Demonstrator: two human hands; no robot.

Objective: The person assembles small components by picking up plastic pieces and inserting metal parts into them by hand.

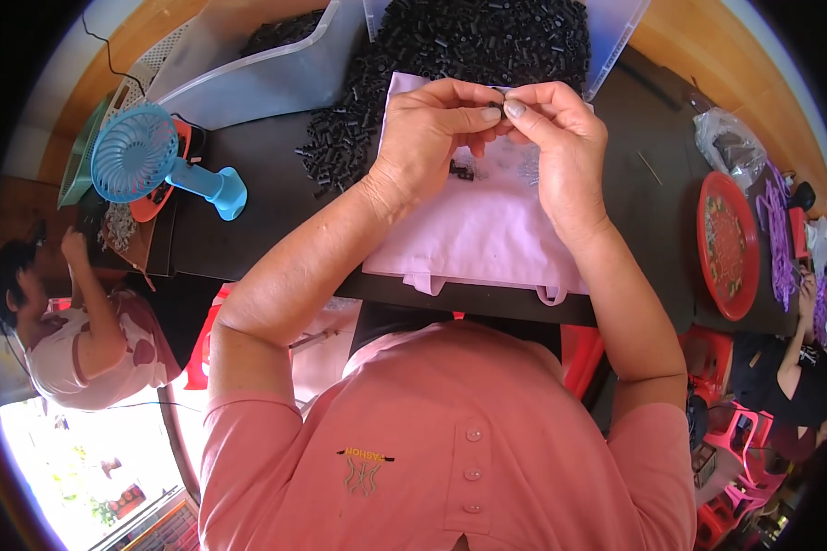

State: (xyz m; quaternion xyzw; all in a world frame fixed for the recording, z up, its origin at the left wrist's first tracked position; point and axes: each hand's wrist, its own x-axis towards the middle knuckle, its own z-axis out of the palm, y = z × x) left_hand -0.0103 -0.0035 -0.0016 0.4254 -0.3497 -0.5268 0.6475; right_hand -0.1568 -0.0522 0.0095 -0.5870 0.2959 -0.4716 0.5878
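Over a pale purple cloth bag (473, 241) on the dark table, my two hands meet fingertip to fingertip. My left hand (432, 129) pinches a small black plastic part (495, 106) between thumb and fingers. Against its other side, my right hand (560, 133) is closed in a pinch too; whatever its fingertips grip is mostly hidden. Below the hands a few black parts (461, 172) lie on the bag, with small clear bits (529, 170) beside them. A big heap of similar short black tubular parts (487, 41) lies just beyond.
A translucent bin (276, 87) stands back left, near a blue fan (138, 151). Rightward are a thin metal stick (650, 168), a red tray (708, 248), a clear plastic bag (730, 142) and purple cords (778, 239). One person (92, 331) sits left, another (781, 376) right.
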